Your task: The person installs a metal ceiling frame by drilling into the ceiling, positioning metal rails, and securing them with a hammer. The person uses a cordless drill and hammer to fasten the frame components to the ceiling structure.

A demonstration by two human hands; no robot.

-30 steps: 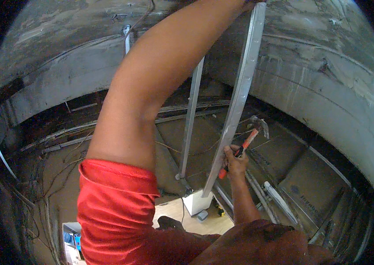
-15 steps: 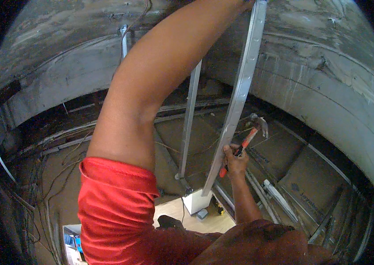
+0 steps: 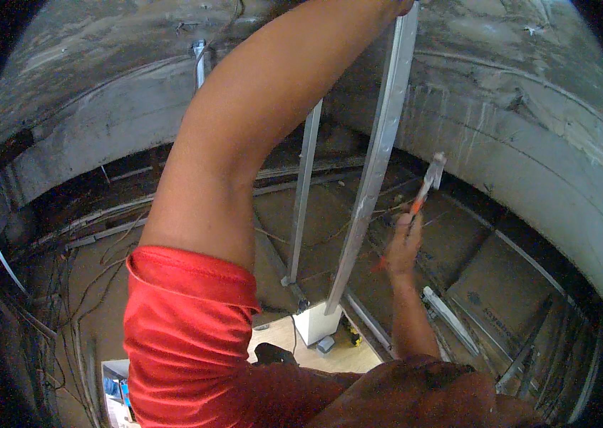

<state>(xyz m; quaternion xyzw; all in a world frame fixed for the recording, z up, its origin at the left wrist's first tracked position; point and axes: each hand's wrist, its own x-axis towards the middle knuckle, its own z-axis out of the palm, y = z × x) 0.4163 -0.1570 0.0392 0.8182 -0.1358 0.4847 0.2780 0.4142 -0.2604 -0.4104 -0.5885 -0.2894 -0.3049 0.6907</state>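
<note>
My left arm reaches up to the top edge of the picture. Only a sliver of my left hand (image 3: 407, 6) shows there, beside the upper end of a long metal channel (image 3: 371, 178), and its fingers are hidden. The channel slants down to a white block-like corner. To its right, my right hand (image 3: 404, 246) is closed around the handle of a claw hammer (image 3: 418, 206). This handle is red and black; the metal head, smeared by motion, points up and away. Hammer and channel are apart.
Left of the channel stands a second metal strut (image 3: 305, 189). Ceiling panels (image 3: 483, 264) lie below, with loose cables (image 3: 105, 271) at left and a white metal strip (image 3: 451, 321) at right. An opening shows a pale floor (image 3: 344, 357) beneath. A stained concrete slab (image 3: 123, 43) closes in overhead.
My right hand has swung the hammer up and to the right, away from the channel. The channel's upper part has shifted slightly left along with my left arm.
</note>
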